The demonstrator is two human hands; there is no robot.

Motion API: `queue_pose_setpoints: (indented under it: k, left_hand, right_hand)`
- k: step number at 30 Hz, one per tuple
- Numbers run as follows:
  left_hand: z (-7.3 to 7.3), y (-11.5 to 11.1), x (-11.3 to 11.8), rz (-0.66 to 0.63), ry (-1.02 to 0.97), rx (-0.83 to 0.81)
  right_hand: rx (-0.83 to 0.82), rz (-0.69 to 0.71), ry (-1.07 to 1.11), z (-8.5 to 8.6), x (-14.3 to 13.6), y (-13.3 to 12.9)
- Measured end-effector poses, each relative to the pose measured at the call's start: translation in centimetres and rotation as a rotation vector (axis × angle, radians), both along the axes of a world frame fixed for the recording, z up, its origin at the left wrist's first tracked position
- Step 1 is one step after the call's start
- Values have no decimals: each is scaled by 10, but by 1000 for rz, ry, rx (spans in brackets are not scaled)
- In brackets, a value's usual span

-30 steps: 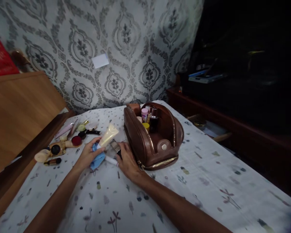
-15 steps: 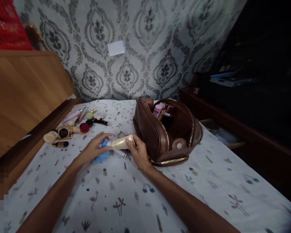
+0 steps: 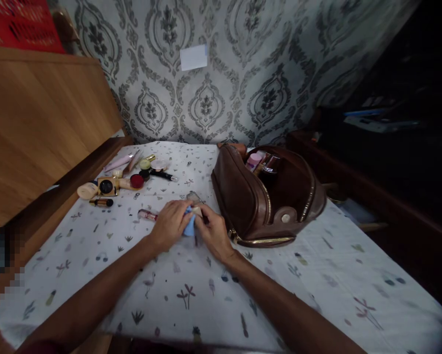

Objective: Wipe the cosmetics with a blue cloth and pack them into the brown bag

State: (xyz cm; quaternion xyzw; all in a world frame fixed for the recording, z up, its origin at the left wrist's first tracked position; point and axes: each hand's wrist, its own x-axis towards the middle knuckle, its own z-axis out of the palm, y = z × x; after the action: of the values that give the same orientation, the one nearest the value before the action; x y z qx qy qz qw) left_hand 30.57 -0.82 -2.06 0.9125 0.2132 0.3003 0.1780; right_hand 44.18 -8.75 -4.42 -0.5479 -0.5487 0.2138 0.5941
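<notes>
My left hand (image 3: pixel 169 223) is closed around a blue cloth (image 3: pixel 190 227), pressing it over the tube. With thumb and fingers, my right hand (image 3: pixel 215 235) grips the cosmetic tube (image 3: pixel 197 211), of which only a pale end shows between the hands. A pinkish lip gloss tube (image 3: pixel 147 215) lies on the patterned tablecloth left of my left hand. Just behind both hands is a small clear item (image 3: pixel 194 197), partly hidden. To the right stands a brown leather bag (image 3: pixel 233 189), unzipped, with a pink-capped container (image 3: pixel 254 160) and other cosmetics inside.
Several cosmetics lie grouped at the table's left, among them a red round pot (image 3: pixel 136 181), a black pencil (image 3: pixel 164 174) and a small brush (image 3: pixel 101 202). A wooden cabinet (image 3: pixel 54 108) bounds the left side. Patterned wallpaper (image 3: pixel 206 105) rises behind; an open drawer (image 3: pixel 354 211) lies at right.
My left hand and the cloth have moved right and wrapped over the gold tube, now mostly covered. The lip gloss tube has come into sight. The view has shifted slightly.
</notes>
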Motion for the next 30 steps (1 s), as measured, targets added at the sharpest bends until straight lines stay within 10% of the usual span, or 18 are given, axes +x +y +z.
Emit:
queue_pose_setpoints:
  k: [8, 15, 25, 30]
  left_hand:
    - [10, 46, -27, 190, 13, -120]
    - [15, 47, -28, 144, -334, -588]
    - [23, 20, -26, 174, -227, -172]
    - [24, 22, -21, 209, -305, -332]
  right_hand:
    - [22, -45, 330, 5, 2, 4]
    - [-37, -12, 663, 7, -1, 6]
    - [-116, 162, 708, 16, -3, 4]
    - [-49, 178, 524, 19, -4, -2]
